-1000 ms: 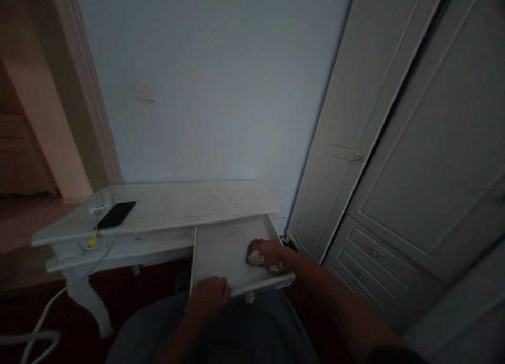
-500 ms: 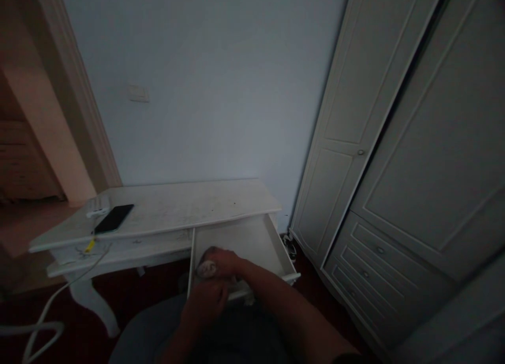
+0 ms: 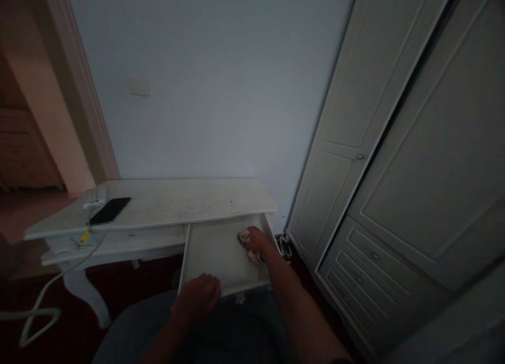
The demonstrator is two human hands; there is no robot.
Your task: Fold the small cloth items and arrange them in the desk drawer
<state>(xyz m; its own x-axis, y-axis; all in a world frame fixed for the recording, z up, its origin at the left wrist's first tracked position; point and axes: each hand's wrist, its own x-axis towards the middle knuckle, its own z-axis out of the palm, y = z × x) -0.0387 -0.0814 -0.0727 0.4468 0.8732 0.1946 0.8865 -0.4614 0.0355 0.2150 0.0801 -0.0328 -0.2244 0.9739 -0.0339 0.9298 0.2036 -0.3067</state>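
Note:
My right hand (image 3: 259, 241) is closed on a crumpled, light cloth with dark patches (image 3: 244, 237), inside the right part of a pulled-out white drawer (image 3: 215, 253). Part of the cloth hangs below the hand onto the drawer's bottom. At the drawer's front left corner, my left hand (image 3: 199, 293) lies with its fingers curled over the front edge. Its thumb side is hard to make out in the dim light.
The drawer belongs to a white desk (image 3: 189, 198). On the desk's left end lie a black phone (image 3: 110, 211) and a white box-like item (image 3: 94, 196), with a white cable (image 3: 51, 282) hanging down. A wardrobe (image 3: 335, 195) stands on the right; a shoe (image 3: 284, 247) sits beside the desk.
My right hand has moved with the cloth from the drawer's left side to its right, away from my left hand. The left hand stays near the front left corner.

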